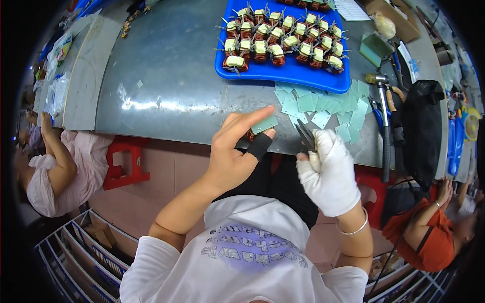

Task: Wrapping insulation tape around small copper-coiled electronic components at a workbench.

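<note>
My left hand [225, 151], with a black wrap on the thumb, is closed around a wire-wound coil [249, 135]. A small green plate [265, 124] lies against that coil, between thumb and forefinger. To the right, my right hand [331, 174] in a white glove grips dark pliers [306, 135], whose jaws point up and left, apart from the coil. Beyond both hands spreads a loose pile of green plates [323, 107] on the metal table [172, 65]. A blue tray [283, 77] behind the pile carries rows of copper coils with pale yellow tops [260, 48].
A hammer [385, 121] and a black bag [422, 131] lie at the right of the table. Farther back are a green box [376, 49] and a cardboard box [401, 22]. Red stools [130, 161] and other people sit on both sides.
</note>
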The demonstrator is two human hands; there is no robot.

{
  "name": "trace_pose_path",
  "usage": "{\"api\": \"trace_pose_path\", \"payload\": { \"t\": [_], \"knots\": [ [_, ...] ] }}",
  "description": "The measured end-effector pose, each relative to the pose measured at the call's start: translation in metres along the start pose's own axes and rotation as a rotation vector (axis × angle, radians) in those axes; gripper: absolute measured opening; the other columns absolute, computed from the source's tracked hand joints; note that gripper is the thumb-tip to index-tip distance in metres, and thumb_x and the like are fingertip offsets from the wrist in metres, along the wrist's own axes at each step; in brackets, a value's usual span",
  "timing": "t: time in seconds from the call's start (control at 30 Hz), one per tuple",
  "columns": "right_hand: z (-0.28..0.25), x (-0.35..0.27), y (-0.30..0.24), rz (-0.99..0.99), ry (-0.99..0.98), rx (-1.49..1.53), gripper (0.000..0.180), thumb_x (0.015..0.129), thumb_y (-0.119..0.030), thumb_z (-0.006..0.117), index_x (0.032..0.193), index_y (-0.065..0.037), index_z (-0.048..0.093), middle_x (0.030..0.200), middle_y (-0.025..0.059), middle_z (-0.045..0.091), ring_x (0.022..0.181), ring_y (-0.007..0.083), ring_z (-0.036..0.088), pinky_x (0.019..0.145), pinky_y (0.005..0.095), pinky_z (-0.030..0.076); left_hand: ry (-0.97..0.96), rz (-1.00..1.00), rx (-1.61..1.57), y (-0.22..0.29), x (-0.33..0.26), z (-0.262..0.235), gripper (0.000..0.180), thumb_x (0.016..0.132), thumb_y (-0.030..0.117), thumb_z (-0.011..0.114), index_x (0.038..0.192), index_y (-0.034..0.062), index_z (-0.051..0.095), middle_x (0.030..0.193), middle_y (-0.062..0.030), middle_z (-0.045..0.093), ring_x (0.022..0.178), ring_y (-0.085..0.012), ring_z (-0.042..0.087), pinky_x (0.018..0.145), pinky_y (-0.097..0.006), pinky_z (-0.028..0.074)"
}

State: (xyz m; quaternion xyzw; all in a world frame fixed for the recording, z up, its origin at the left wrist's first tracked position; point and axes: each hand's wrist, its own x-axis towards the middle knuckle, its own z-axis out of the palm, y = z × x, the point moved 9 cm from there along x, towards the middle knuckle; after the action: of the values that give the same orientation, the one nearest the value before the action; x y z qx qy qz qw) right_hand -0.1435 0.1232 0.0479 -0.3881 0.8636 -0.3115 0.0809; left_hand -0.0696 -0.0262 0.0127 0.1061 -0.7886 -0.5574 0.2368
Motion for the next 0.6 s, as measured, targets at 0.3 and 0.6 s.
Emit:
{"api": "trace_pose_path", "payload": {
  "t": [0.3,0.6],
  "knots": [
    [0.016,-0.002,-0.008,-0.051,0.012,0.047,0.036,0.069,-0.009,0.072,0.102,-0.003,0.060,0.100,0.0114,0.059,0.085,0.0319,0.057,0.075,0.0414,0.049,0.183,0.148,0.384,0.005,-0.020,-0.014,0.045,0.078,0.001,0.074,0.122,0.0063,0.065,0.102,-0.0124,0.066,0.083,-0.0233,0.062,0.073,-0.031,0.051],
    [0.032,-0.005,-0.025,-0.063,-0.011,-0.240,0.049,0.067,-0.016,0.071,0.115,-0.010,0.063,0.098,0.0054,0.058,0.090,0.0279,0.053,0.074,0.0423,0.044,-0.070,0.047,0.191,0.015,-0.012,-0.016,0.053,0.078,0.005,0.076,0.129,0.0083,0.061,0.118,-0.0145,0.059,0.091,-0.0238,0.064,0.074,-0.033,0.055]
  ]
}}
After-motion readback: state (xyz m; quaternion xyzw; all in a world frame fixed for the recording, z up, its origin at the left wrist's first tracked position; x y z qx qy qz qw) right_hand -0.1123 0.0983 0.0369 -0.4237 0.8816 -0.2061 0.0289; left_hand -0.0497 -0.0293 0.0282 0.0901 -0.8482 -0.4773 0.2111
